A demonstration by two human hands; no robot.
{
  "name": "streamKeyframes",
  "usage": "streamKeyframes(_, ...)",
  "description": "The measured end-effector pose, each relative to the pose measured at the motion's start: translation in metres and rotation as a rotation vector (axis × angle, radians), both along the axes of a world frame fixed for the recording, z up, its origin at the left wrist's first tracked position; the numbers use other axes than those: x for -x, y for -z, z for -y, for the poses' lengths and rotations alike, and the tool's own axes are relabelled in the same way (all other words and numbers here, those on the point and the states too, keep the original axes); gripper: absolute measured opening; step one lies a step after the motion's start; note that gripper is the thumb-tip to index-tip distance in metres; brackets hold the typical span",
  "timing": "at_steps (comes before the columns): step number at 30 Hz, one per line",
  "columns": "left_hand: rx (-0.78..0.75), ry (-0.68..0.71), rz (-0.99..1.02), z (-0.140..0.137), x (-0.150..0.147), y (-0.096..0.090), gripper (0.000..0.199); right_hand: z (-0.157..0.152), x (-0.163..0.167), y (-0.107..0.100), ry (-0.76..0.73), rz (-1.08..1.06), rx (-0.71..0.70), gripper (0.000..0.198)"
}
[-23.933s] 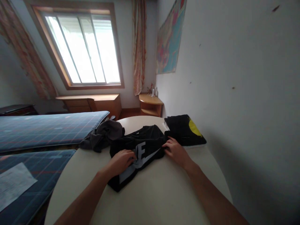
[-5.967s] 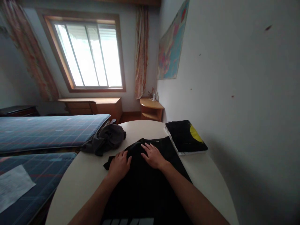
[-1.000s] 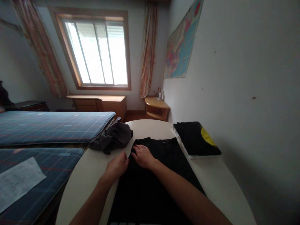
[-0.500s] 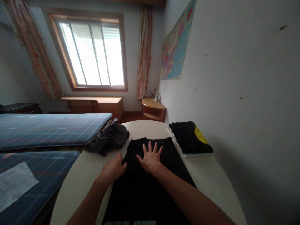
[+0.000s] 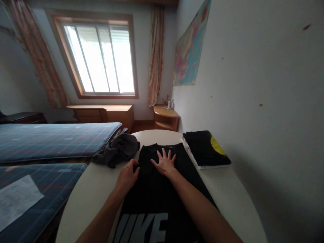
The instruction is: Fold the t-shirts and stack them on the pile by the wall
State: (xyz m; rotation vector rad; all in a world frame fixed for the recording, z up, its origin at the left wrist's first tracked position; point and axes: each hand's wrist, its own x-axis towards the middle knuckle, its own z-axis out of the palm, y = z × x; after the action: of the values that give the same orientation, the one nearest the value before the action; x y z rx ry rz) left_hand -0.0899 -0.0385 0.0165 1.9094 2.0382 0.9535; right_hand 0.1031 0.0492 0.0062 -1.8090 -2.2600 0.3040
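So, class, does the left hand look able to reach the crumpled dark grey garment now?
Probably yes: the left hand is at the edge of the black T-shirt, but the dark grey garment lies just beyond, with nothing seen blocking it.

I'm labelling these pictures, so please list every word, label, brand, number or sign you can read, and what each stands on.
"IKE": large pale letters on the black shirt, with part of another letter before them.
Map on the wall: any print is too small and blurred to read.
Sheet of paper on the mattress: faint marks, too blurred to read.
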Motion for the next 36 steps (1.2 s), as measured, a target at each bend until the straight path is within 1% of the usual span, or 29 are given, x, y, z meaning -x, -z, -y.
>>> streamKeyframes(2, -0.028, -0.009, 0.025, 0.003, -0.004, -0.005, 0.014, 0.002, 0.002, -0.006, -0.069, -0.081, -0.114, 0.069)
streamKeyframes(3, -0.040, -0.010, 0.034, 0.005, -0.008, -0.008, 0.014, 0.003, 0.002, -0.009, -0.095, -0.151, -0.141, 0.059)
streamKeyframes(5, -0.058, -0.004, 0.046, 0.011, -0.018, -0.015, 0.015, 0.003, 0.005, -0.017, -0.111, -0.300, -0.123, 0.041)
streamKeyframes(6, -0.057, 0.003, 0.051, 0.014, -0.024, -0.018, 0.016, 0.003, 0.006, -0.020, -0.105, -0.359, -0.089, 0.037)
streamKeyframes(8, -0.032, 0.025, 0.064, 0.020, -0.036, -0.023, 0.017, 0.001, 0.009, -0.025, -0.092, -0.422, -0.031, 0.039)
streamKeyframes(13, 0.034, 0.109, 0.099, 0.030, -0.056, -0.028, 0.021, -0.003, 0.013, -0.030, -0.028, -0.482, 0.058, 0.061)
streamKeyframes(15, 0.037, 0.158, 0.138, 0.031, -0.059, -0.026, 0.022, -0.002, 0.011, -0.030, -0.015, -0.491, 0.073, 0.058)
streamKeyframes(18, 0.035, 0.274, 0.249, 0.031, -0.064, -0.022, 0.022, -0.002, 0.001, -0.029, -0.019, -0.484, 0.058, 0.053)
streamKeyframes(22, 0.049, 0.459, 0.384, 0.033, -0.073, -0.018, 0.014, -0.005, -0.018, -0.026, -0.036, -0.452, 0.030, 0.062)
streamKeyframes(24, 0.023, 0.502, 0.332, 0.035, -0.077, -0.014, 0.020, -0.005, -0.028, -0.024, -0.058, -0.421, 0.011, 0.062)
streamKeyframes(27, -0.017, 0.524, 0.117, 0.037, -0.080, -0.004, 0.037, -0.002, -0.038, -0.020, -0.092, -0.354, -0.013, 0.051)
streamKeyframes(30, 0.071, 0.572, -0.069, 0.037, -0.081, 0.008, 0.057, 0.009, -0.046, -0.017, -0.094, -0.286, -0.052, 0.041)
streamKeyframes(31, 0.111, 0.585, -0.116, 0.038, -0.081, 0.011, 0.061, 0.014, -0.049, -0.017, -0.094, -0.251, -0.076, 0.039)
streamKeyframes(34, 0.164, 0.593, -0.219, 0.038, -0.082, 0.017, 0.060, 0.029, -0.060, -0.018, -0.135, -0.094, -0.144, 0.040)
streamKeyframes(36, 0.157, 0.598, -0.256, 0.038, -0.082, 0.017, 0.060, 0.038, -0.070, -0.019, -0.186, 0.006, -0.131, 0.046)
